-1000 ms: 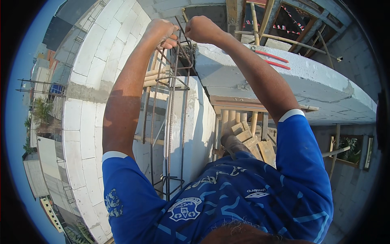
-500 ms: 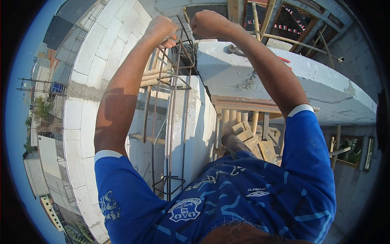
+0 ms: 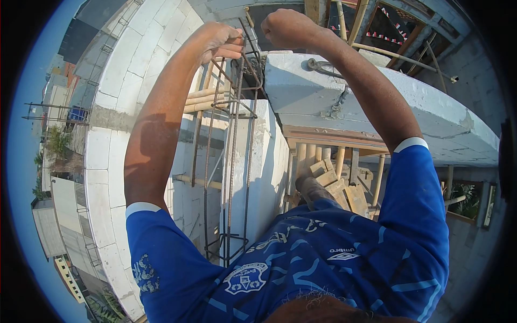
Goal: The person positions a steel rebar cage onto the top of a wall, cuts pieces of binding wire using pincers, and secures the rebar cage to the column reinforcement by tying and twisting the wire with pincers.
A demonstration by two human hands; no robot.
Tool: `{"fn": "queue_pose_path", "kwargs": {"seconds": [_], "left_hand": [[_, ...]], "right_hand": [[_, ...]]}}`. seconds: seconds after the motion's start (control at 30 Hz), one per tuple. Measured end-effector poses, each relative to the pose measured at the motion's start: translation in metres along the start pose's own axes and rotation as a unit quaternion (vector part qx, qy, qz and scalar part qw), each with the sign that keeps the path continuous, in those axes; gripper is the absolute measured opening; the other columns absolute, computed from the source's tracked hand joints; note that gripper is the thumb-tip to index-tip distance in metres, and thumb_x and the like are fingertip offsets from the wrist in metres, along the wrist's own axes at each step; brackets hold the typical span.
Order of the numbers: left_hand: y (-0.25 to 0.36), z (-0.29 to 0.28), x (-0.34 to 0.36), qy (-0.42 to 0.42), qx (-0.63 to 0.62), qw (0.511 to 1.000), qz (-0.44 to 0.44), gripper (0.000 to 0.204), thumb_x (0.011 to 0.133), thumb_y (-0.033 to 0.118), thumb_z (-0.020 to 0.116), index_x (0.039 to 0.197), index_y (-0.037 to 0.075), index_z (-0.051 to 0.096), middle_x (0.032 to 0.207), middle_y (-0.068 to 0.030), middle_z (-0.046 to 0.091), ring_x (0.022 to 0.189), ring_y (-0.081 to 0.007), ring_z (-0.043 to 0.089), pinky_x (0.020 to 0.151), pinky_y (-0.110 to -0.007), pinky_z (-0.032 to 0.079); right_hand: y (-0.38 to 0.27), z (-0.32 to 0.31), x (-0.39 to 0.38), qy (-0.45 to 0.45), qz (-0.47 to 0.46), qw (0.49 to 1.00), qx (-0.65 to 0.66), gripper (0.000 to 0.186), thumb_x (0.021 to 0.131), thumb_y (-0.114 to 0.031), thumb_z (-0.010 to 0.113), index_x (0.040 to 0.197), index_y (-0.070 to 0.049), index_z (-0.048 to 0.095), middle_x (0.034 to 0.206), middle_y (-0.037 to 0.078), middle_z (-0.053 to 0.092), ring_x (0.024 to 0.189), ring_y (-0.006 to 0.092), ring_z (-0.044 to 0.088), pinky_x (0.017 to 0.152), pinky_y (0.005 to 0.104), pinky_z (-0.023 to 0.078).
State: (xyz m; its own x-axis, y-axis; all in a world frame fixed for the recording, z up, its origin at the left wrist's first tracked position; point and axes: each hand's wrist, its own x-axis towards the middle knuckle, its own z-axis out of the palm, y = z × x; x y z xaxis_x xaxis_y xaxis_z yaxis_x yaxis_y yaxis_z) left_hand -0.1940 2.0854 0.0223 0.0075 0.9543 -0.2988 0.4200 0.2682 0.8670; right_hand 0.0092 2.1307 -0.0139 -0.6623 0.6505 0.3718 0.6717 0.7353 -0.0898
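My left hand (image 3: pixel 222 42) is raised at the far end of a rebar cage (image 3: pixel 231 134), its fingers bent together beside the upright bar tips. Whatever may be pinched in them is too small to make out. Across the bars, to the right, my right hand (image 3: pixel 288 29) is closed in a fist, apart from the left one. Its palm side is hidden, so what it holds cannot be seen. The cage has long ribbed bars tied by bent stirrups and stands in the gap between white block walls. A metal hook-like piece (image 3: pixel 323 67) rests on the right-hand block wall (image 3: pixel 371 107), under my right forearm.
A white block wall (image 3: pixel 107 199) curves along the left, with rooftops beyond. Bamboo poles (image 3: pixel 207 99) cross behind the cage. Far below lie wooden planks (image 3: pixel 336 188) beside my leg (image 3: pixel 315 191). More bamboo poles (image 3: pixel 393 56) and window openings are at the right.
My right hand has shifted slightly right and its forearm now covers a red item on the wall. My left hand has moved a little right, its fingers straighter. The view has shifted slightly.
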Motion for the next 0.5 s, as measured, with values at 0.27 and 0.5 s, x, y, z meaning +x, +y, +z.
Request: {"fn": "queue_pose_path", "kwargs": {"seconds": [0.27,0.5], "left_hand": [[-0.003,-0.001,0.007,-0.002,-0.023,0.999,0.026,0.03,0.09,0.013,0.064,0.106,-0.012,0.061,0.096,-0.0203,0.066,0.084,-0.0267,0.07,0.071,-0.033,0.062],[-0.008,-0.001,0.009,0.021,-0.051,0.998,0.031,0.028,0.085,0.009,0.068,0.1,-0.014,0.063,0.091,-0.0222,0.068,0.079,-0.0279,0.071,0.063,-0.031,0.063]], "right_hand": [[0.003,-0.016,0.003,-0.004,-0.08,0.995,-0.058,0.005,0.073,-0.007,0.065,0.076,-0.006,0.07,0.069,0.013,0.067,0.066,0.0259,0.068,0.062,0.0391,0.054],[-0.011,-0.045,0.01,-0.047,-0.047,0.998,-0.004,0.013,0.087,-0.008,0.057,0.091,-0.001,0.067,0.084,0.016,0.069,0.076,0.0264,0.067,0.069,0.0383,0.053]]}}
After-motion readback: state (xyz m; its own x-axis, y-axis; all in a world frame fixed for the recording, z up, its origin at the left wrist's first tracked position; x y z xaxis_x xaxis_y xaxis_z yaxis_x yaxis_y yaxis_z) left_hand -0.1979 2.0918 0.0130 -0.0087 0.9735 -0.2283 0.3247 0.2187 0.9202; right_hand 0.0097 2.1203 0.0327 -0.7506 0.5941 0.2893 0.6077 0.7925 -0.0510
